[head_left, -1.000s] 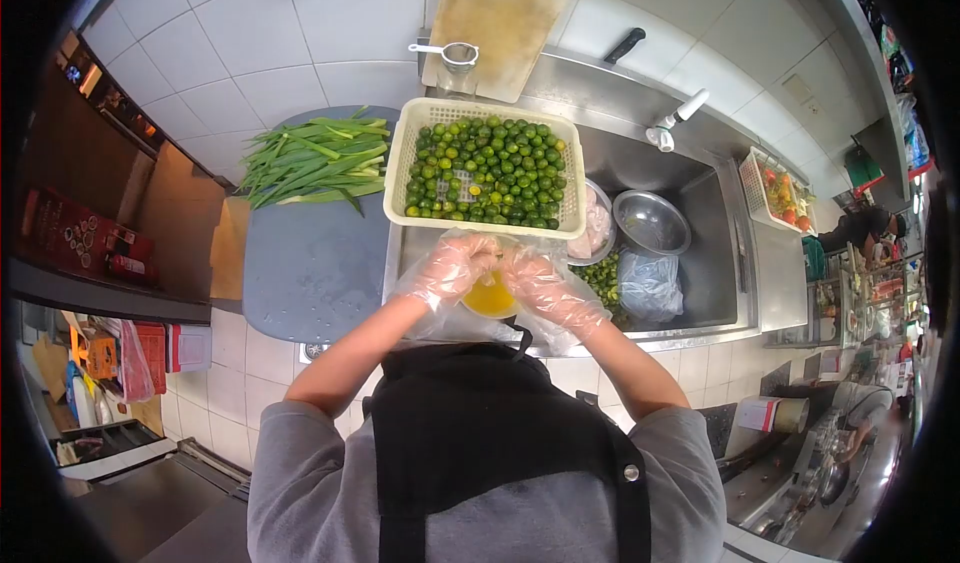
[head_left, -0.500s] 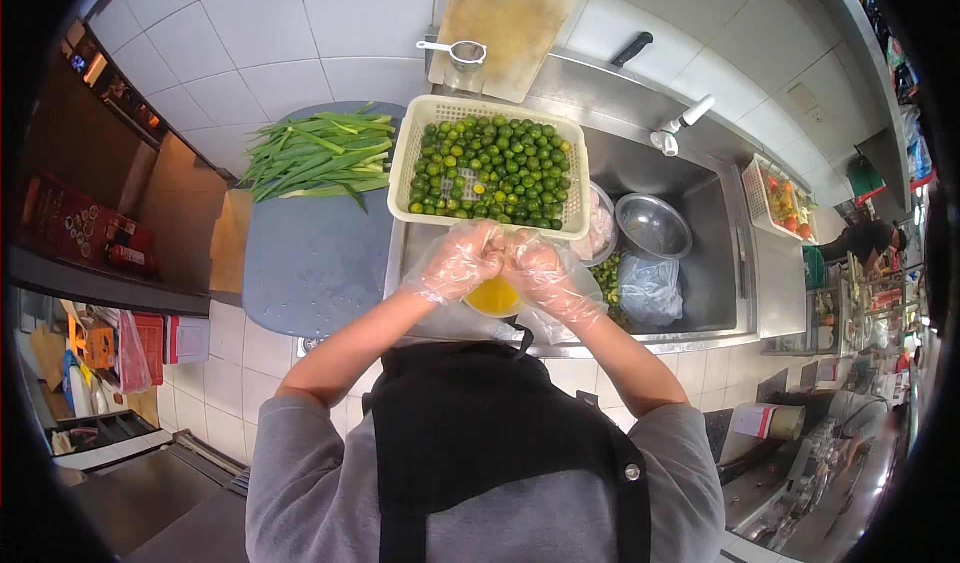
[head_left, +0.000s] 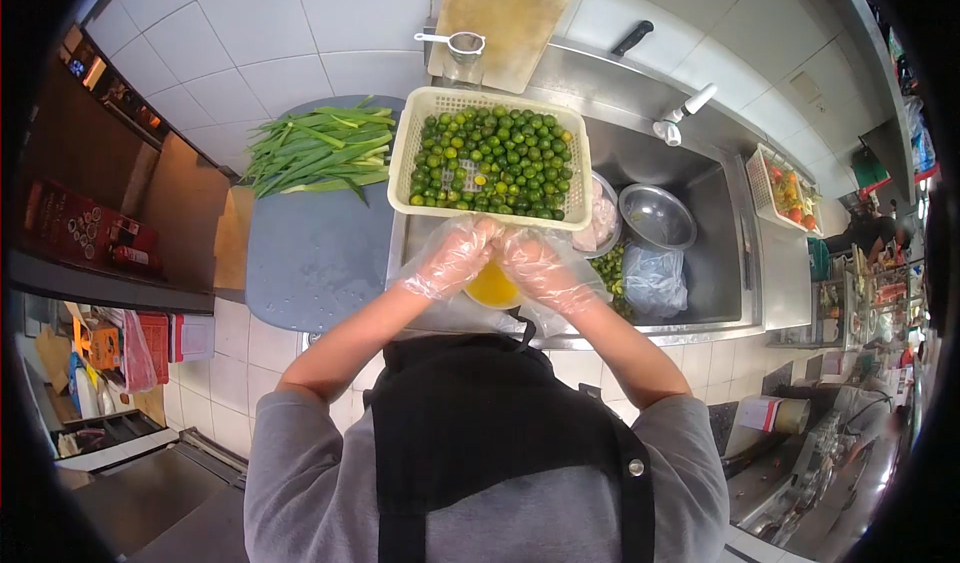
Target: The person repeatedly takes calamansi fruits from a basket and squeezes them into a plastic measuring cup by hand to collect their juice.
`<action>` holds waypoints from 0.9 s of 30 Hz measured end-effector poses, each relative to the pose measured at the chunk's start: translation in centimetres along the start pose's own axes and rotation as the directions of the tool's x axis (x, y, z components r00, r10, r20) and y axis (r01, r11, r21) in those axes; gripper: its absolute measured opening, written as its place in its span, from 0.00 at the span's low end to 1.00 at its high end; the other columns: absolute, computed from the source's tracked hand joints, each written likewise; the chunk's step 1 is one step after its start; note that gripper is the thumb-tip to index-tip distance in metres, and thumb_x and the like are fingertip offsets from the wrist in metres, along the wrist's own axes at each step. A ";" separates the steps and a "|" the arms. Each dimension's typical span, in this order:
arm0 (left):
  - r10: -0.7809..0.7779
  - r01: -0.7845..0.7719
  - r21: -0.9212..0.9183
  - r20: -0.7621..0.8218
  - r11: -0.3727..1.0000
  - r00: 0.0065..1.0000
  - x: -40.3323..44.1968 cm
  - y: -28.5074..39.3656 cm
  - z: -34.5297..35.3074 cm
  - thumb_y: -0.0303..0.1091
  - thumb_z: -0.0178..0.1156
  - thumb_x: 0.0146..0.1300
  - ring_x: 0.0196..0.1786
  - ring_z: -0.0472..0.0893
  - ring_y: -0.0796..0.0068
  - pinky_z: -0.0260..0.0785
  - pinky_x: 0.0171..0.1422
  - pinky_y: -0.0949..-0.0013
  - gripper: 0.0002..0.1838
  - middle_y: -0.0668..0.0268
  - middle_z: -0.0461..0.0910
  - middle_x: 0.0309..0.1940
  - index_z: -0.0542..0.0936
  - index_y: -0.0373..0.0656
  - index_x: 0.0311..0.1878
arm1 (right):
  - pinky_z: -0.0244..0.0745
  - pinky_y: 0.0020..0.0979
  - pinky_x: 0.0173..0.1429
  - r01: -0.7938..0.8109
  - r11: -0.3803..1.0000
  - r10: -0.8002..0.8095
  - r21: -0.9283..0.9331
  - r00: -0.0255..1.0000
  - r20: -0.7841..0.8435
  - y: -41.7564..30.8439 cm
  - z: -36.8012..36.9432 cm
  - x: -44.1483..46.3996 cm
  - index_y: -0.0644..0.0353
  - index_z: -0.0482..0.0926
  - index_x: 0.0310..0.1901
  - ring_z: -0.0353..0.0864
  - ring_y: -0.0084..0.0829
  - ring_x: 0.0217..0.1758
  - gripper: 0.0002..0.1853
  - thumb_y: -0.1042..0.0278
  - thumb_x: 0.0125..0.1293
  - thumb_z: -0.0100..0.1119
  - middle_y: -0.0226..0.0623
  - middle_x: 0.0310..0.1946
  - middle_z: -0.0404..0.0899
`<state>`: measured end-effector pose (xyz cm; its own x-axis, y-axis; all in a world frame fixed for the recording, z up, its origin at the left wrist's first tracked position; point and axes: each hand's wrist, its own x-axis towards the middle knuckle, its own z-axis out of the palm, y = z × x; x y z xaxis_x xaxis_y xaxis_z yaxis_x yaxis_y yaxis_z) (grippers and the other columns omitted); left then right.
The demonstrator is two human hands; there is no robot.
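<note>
Clear plastic gloves cover both my hands. My left hand [head_left: 455, 258] and my right hand [head_left: 540, 268] meet fingertip to fingertip, their fingers closed; whatever is pinched between them is hidden. Directly below them is a bowl of yellow liquid [head_left: 492, 288], partly covered by the hands. Just beyond my fingers stands a cream plastic basket [head_left: 400, 178] holding many small green citrus fruits [head_left: 515, 153], a few of them yellowish. By my right wrist, a heap of small green pieces [head_left: 608, 275], likely citrus halves, lies at the sink's left side.
Leafy green stalks [head_left: 320, 153] lie on a grey board [head_left: 310, 253] at left. The steel sink [head_left: 715, 233] holds a metal bowl [head_left: 657, 216], a plastic bag [head_left: 655, 281] and a bowl of pale meat [head_left: 603, 218]. A strainer [head_left: 465, 43] rests on a jar before a cutting board [head_left: 505, 13].
My hands stay together above the bowl, with the fingers shifting only slightly. The whole view has tilted a little.
</note>
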<state>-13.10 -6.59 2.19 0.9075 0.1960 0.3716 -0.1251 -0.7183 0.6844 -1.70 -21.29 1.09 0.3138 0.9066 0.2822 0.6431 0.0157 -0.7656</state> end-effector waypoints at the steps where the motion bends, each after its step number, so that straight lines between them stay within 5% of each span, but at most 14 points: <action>1: 0.024 -0.025 0.014 0.041 1.000 0.999 0.0 0.2 -0.3 0.29 0.60 0.61 0.43 0.77 0.44 0.70 0.45 0.50 0.08 0.53 0.78 0.35 0.75 0.44 0.43 | 0.73 0.44 0.49 -0.007 1.000 0.007 0.005 1.000 0.001 -0.3 -0.3 -0.2 0.60 0.76 0.47 0.76 0.50 0.41 0.09 0.73 0.67 0.53 0.48 0.35 0.77; 3: 0.010 -0.009 0.014 -0.014 1.000 1.000 -0.1 0.1 0.3 0.29 0.61 0.62 0.42 0.78 0.46 0.70 0.44 0.51 0.06 0.54 0.79 0.35 0.76 0.44 0.41 | 0.73 0.44 0.52 -0.056 0.942 0.094 -0.330 0.990 0.102 -0.9 -0.9 -0.4 0.63 0.74 0.51 0.77 0.50 0.43 0.12 0.73 0.67 0.52 0.49 0.38 0.78; 4: 0.000 0.002 0.017 -0.074 1.000 0.997 -0.2 0.0 0.6 0.29 0.63 0.63 0.40 0.78 0.48 0.70 0.43 0.53 0.05 0.55 0.79 0.35 0.77 0.44 0.39 | 0.73 0.44 0.52 -0.062 0.943 0.101 -0.328 0.990 0.103 -0.8 -0.8 -0.5 0.63 0.74 0.51 0.77 0.50 0.43 0.12 0.73 0.67 0.52 0.49 0.38 0.78; 7: -0.030 0.017 -0.128 -0.100 0.992 0.995 -0.2 0.0 0.5 0.30 0.63 0.62 0.40 0.79 0.52 0.70 0.44 0.55 0.05 0.57 0.79 0.35 0.77 0.42 0.40 | 0.75 0.45 0.46 0.097 0.890 -0.093 -0.446 0.995 0.032 -0.2 -0.7 -0.6 0.64 0.74 0.40 0.78 0.50 0.37 0.06 0.76 0.63 0.50 0.48 0.29 0.78; 9: -0.010 -0.011 -0.137 -0.151 0.990 0.988 -0.2 -0.1 0.1 0.29 0.63 0.63 0.40 0.79 0.54 0.70 0.45 0.56 0.05 0.57 0.79 0.35 0.78 0.41 0.40 | 0.76 0.45 0.46 0.230 0.693 -0.235 -0.683 0.968 0.088 0.2 -0.7 -0.7 0.62 0.74 0.40 0.79 0.47 0.36 0.08 0.75 0.59 0.55 0.47 0.29 0.78; 13: -0.006 -0.010 -0.037 -0.401 0.999 0.916 0.8 -2.3 -1.7 0.28 0.61 0.62 0.39 0.79 0.58 0.71 0.45 0.58 0.03 0.57 0.80 0.35 0.78 0.40 0.37 | 0.78 0.43 0.43 0.145 0.689 -0.155 -0.710 0.987 0.051 -0.1 -0.4 -1.0 0.60 0.75 0.38 0.81 0.43 0.34 0.08 0.73 0.55 0.58 0.44 0.26 0.78; 17: -0.182 0.270 0.172 -0.404 0.947 0.896 3.1 -5.8 -5.4 0.30 0.60 0.63 0.39 0.80 0.52 0.73 0.46 0.55 0.03 0.53 0.81 0.35 0.78 0.41 0.36 | 0.81 0.42 0.47 0.137 0.761 -0.063 -0.634 0.988 0.138 1.5 -0.2 -1.4 0.60 0.78 0.43 0.83 0.45 0.40 0.12 0.66 0.59 0.60 0.44 0.32 0.82; 19: -0.185 0.319 0.447 -0.318 0.836 0.930 4.5 -6.3 -7.2 0.35 0.59 0.64 0.41 0.80 0.48 0.73 0.47 0.52 0.07 0.53 0.81 0.37 0.79 0.41 0.39 | 0.81 0.42 0.47 0.112 0.783 -0.007 -0.612 0.985 0.171 1.6 0.0 -1.3 0.59 0.78 0.43 0.83 0.44 0.39 0.12 0.64 0.60 0.61 0.43 0.31 0.82; 21: -0.186 0.298 0.403 -0.293 0.865 0.938 6.3 -9.7 -6.5 0.38 0.57 0.66 0.44 0.80 0.46 0.72 0.49 0.50 0.11 0.53 0.82 0.40 0.81 0.41 0.41 | 0.80 0.44 0.43 0.114 0.820 -0.040 -0.561 0.989 0.141 1.8 0.2 -1.1 0.58 0.78 0.43 0.84 0.43 0.35 0.13 0.60 0.61 0.62 0.42 0.28 0.82; 23: -0.366 0.333 0.457 -0.018 0.824 0.930 8.0 -12.1 -5.7 0.37 0.56 0.67 0.49 0.80 0.48 0.72 0.53 0.52 0.11 0.52 0.82 0.45 0.82 0.42 0.43 | 0.79 0.44 0.38 0.089 0.793 -0.038 -0.603 0.995 0.097 -0.3 -0.3 -0.3 0.58 0.78 0.40 0.83 0.44 0.31 0.11 0.62 0.61 0.61 0.43 0.26 0.81; 25: -0.271 0.227 0.467 0.028 0.855 0.962 9.0 -12.4 -4.4 0.36 0.55 0.67 0.50 0.80 0.49 0.72 0.54 0.53 0.11 0.52 0.82 0.45 0.82 0.42 0.44 | 0.79 0.43 0.33 0.058 0.763 -0.033 -0.644 0.998 0.050 -2.0 -0.7 0.3 0.59 0.78 0.37 0.83 0.44 0.27 0.09 0.63 0.61 0.60 0.43 0.23 0.80; 27: -0.167 0.110 0.470 0.082 0.876 0.983 10.0 -14.0 -2.6 0.35 0.54 0.68 0.52 0.80 0.50 0.73 0.56 0.54 0.11 0.52 0.82 0.46 0.83 0.43 0.44 | 0.79 0.45 0.34 -0.072 0.821 0.160 -0.566 0.981 0.108 -2.7 -0.7 0.4 0.60 0.78 0.38 0.83 0.45 0.28 0.12 0.60 0.63 0.58 0.47 0.25 0.80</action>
<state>-3.36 7.19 -2.08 0.9452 0.2582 0.1996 0.1787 -0.9213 0.3455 -2.80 -21.22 3.66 0.3355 0.9375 0.0924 0.9011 -0.2908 -0.3218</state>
